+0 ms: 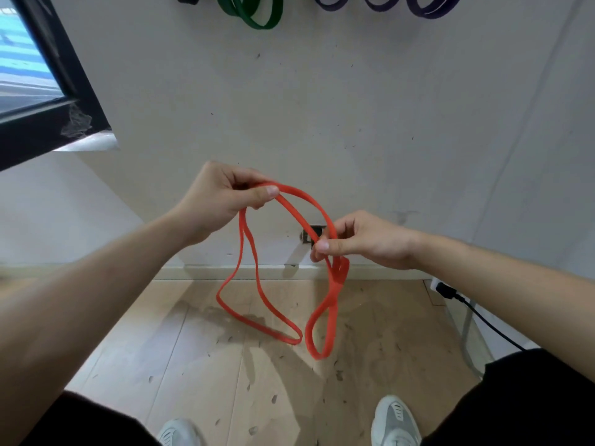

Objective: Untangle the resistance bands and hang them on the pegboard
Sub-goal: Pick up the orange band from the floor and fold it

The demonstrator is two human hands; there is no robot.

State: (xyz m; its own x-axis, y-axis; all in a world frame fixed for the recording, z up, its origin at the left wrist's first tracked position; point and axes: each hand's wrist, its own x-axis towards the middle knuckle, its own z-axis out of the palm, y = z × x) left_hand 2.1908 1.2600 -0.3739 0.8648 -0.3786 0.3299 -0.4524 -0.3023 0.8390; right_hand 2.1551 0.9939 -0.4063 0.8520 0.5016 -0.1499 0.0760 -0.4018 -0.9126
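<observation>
Wall behind; red band (291, 201) pinched between left hand (222, 201), right hand (363, 241).

The floor (199, 349) is laid with pale wooden planks and is bordered by a light skirting board (225, 272) along the wall. Small dark specks (338, 375) are scattered over the boards. Two pale grey shoes (396, 420) are planted on it at the lower edge. At the right, by the wall, a white power strip (435, 282) is seen with a black plug (449, 292) set in it, and a black cable (492, 326) is led away to the right.
</observation>
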